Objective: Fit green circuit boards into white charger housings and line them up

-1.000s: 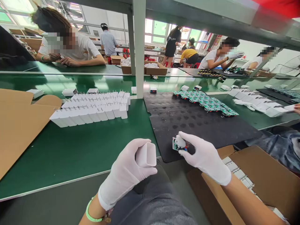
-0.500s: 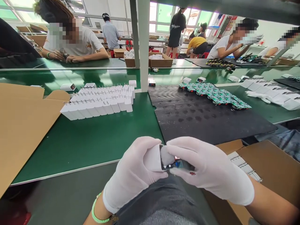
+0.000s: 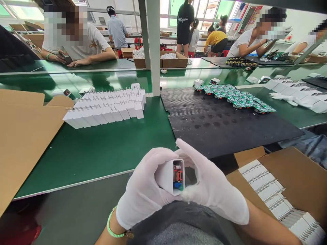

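the gloved left hand [image 3: 143, 192] and right hand [image 3: 213, 189] close their fingers firmly around a white charger case [image 3: 165, 177] over the lap [image 3: 178, 226], open end up, keeping the circuit board [image 3: 178, 177] inside steady and visible.

Daylit windows [image 3: 216, 10], white wall [image 3: 301, 25], green-topped workbenches [image 3: 84, 153] in long rows, pale metal shelf post [image 3: 154, 51]

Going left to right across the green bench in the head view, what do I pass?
Flattened brown cardboard → rows of white plug chargers → metal upright post → black mat → more white plug chargers
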`<state>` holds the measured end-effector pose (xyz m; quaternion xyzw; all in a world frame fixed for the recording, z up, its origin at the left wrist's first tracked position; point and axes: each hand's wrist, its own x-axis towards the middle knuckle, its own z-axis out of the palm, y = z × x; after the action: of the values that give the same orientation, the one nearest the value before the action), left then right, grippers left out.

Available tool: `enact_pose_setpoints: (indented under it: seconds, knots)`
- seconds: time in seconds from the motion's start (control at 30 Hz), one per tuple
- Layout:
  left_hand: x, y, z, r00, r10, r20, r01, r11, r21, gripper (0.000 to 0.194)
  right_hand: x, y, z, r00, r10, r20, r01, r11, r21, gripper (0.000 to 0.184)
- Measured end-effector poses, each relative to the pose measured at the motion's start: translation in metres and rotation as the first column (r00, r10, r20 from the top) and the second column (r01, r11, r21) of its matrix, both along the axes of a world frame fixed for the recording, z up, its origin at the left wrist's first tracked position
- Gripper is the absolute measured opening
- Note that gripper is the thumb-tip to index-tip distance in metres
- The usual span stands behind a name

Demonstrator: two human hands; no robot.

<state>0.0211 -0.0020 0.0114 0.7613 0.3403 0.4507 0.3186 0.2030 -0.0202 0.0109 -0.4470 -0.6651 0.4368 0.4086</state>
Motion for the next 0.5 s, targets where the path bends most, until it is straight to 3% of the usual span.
enact_pose_setpoints:
  seconds: [0.07,0.13,0.23,0.33,0.5]
  knots:
    - [-0.001,0.0,0.002,1.0,-0.01,-0.017,0.01,1.0,0.01,0.06,-0.006,-0.002,-0.005,0.978,0.038,-0.205,-0.075,0.982,-0.174,0.093]
    - [-0.002,0.0,0.005,0.999,-0.012,-0.047,0.014,0.999,0.031,0.062,-0.011,-0.003,-0.002,0.929,0.095,-0.358,-0.192,0.95,-0.246,0.085]
    - [-0.003,0.0,0.008,0.996,0.001,-0.093,0.004,0.998,0.06,0.064,-0.016,-0.002,0.011,0.892,0.18,-0.415,-0.29,0.932,-0.218,0.071]
    - [-0.003,0.0,0.009,0.994,0.002,-0.111,0.007,0.997,0.08,0.061,-0.019,0.001,0.02,0.893,0.196,-0.406,-0.287,0.941,-0.178,0.063]
    - [-0.001,0.004,0.018,0.97,0.037,-0.242,0.017,0.977,0.213,0.046,-0.022,0.001,0.009,0.832,0.102,-0.545,-0.271,0.932,-0.24,0.051]
